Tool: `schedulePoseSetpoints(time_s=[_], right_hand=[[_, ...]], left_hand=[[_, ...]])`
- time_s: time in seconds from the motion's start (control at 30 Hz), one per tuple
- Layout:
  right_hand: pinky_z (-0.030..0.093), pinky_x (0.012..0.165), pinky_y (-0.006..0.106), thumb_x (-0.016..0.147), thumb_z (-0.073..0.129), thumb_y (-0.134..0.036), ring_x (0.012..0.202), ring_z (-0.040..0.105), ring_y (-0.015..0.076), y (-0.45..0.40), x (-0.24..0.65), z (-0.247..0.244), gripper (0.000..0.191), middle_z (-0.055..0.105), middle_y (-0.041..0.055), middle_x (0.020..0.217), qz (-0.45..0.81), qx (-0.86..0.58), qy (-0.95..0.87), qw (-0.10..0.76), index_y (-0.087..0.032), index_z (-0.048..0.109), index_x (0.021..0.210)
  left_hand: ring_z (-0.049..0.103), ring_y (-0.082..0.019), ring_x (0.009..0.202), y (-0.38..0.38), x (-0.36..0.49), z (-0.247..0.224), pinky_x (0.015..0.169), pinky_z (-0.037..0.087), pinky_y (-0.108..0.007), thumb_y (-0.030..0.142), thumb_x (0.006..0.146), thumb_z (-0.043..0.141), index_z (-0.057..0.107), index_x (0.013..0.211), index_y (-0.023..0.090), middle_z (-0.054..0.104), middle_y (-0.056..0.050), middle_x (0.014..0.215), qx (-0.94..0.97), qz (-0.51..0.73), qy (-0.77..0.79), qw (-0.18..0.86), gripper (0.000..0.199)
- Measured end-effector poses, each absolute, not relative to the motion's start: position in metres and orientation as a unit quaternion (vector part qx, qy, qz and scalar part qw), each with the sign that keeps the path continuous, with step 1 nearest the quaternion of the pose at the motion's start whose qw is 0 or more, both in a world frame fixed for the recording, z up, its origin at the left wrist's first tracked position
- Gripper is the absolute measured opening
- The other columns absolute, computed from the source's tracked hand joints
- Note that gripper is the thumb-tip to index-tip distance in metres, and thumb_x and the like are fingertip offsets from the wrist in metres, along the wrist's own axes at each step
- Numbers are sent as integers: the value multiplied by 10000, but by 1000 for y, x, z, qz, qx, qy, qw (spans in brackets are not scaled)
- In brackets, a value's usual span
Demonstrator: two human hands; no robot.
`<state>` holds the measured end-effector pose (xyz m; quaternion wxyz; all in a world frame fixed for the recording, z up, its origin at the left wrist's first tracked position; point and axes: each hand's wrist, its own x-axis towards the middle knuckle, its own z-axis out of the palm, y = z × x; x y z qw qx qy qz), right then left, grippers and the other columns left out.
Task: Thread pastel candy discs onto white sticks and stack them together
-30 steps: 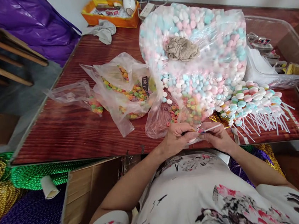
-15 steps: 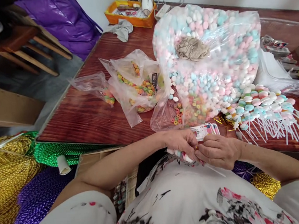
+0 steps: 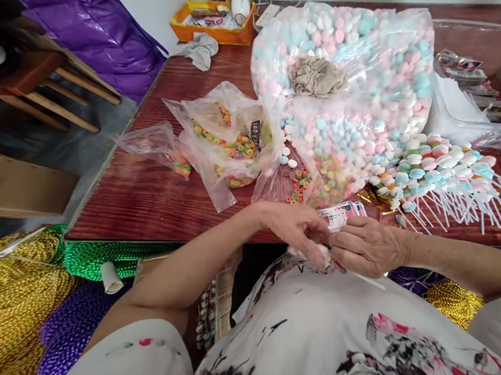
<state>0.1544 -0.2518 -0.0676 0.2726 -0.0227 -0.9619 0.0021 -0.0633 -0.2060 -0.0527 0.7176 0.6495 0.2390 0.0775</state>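
Note:
My two hands meet close to my shirt, at the table's front edge. Between them is a white stick [image 3: 370, 280] threaded with pastel, candy-like beads [image 3: 323, 255]. My left hand [image 3: 294, 226] curls over the beads from above, thumb lowered onto them and a gap between thumb and forefinger. My right hand [image 3: 368, 248] is closed around the stick side, fingertips pinched together; what lies inside the pinch is hidden. Just beyond the hands lies a stack of printed cards [image 3: 338, 216]. To the right rests a pile of finished-looking bead sticks [image 3: 439, 170], white ends pointing toward me.
A large clear bag of pastel beads [image 3: 376, 67] with a crumpled brown cloth [image 3: 318, 77] on top fills the table's middle. Left of it lies a bag of small coloured rings [image 3: 241, 144]. A clear bin [image 3: 486, 133] stands right, an orange tray [image 3: 216, 33] behind. Bead strands [image 3: 16, 307] hang left.
My left hand has loosened and lifted slightly, its thumb and forefinger moving apart. The right hand stays pinched on the stick. The camera view has shifted slightly.

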Motion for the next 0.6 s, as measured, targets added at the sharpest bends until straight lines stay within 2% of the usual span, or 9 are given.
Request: schedulePoseSetpoints(time_s=[0.07, 0.13, 0.2, 0.27, 0.3, 0.37, 0.43, 0.53, 0.6], right_hand=[[290, 535, 327, 925, 521, -181, 574, 426, 144, -251, 153, -64, 127, 574, 6, 687, -19, -22, -967, 251, -217, 574, 815], [286, 533, 325, 913, 519, -171, 570, 406, 151, -242, 152, -61, 111, 546, 4, 654, -22, -52, -971, 233, -219, 582, 836], [288, 536, 315, 907, 487, -167, 577, 401, 152, -225, 152, -58, 122, 544, 12, 662, 11, -137, -962, 235, -217, 587, 858], [292, 533, 296, 913, 449, -183, 564, 392, 139, -206, 151, -51, 153, 523, 5, 649, 84, -244, -927, 273, -211, 581, 841], [297, 532, 285, 923, 435, -196, 556, 390, 129, -200, 151, -47, 175, 504, -5, 635, 134, -288, -898, 304, -208, 573, 816], [334, 545, 262, 944, 432, -225, 563, 419, 115, -197, 147, -40, 211, 488, -23, 623, 261, -339, -824, 371, -205, 558, 776], [374, 553, 243, 941, 482, -276, 579, 453, 106, -207, 138, -40, 211, 503, -30, 633, 412, -342, -741, 406, -201, 558, 759], [354, 484, 216, 895, 566, -367, 516, 411, 86, -229, 124, -52, 259, 471, -46, 586, 600, -303, -648, 358, -193, 542, 704], [341, 459, 211, 875, 584, -400, 488, 382, 80, -233, 119, -59, 289, 443, -56, 558, 639, -296, -617, 350, -194, 532, 679]], left_hand=[[488, -124, 461, -195, -76, -34, 463, 383, -241, 327, 461, 929, 717, 601, 205, 577, 47, 487, 730, 69, 251, 632, 281], [517, -138, 549, -195, -82, -9, 562, 425, -257, 359, 607, 870, 730, 661, 195, 603, 15, 581, 818, 75, 265, 505, 222], [539, -167, 686, -207, -78, 12, 705, 460, -305, 349, 784, 742, 723, 726, 182, 617, -29, 711, 885, 155, 296, 323, 177], [534, -191, 766, -225, -68, 17, 793, 468, -363, 254, 877, 617, 684, 715, 197, 600, -52, 753, 904, 248, 292, 189, 185], [536, -197, 770, -232, -62, 12, 801, 475, -375, 204, 886, 582, 660, 697, 213, 590, -50, 738, 910, 269, 265, 170, 205], [561, -197, 773, -236, -53, -11, 793, 503, -364, 161, 885, 554, 653, 732, 223, 592, -48, 739, 928, 249, 192, 201, 193], [600, -210, 835, -226, -50, -36, 804, 527, -372, 172, 890, 538, 683, 854, 194, 632, -73, 830, 897, 281, 230, 251, 150], [640, -229, 965, -203, -54, -53, 831, 544, -366, 237, 938, 519, 684, 1106, 179, 673, -101, 993, 793, 402, 304, 342, 243], [601, -264, 1146, -197, -57, -53, 923, 525, -391, 294, 922, 590, 660, 1213, 216, 650, -119, 1199, 757, 463, 323, 328, 309]])
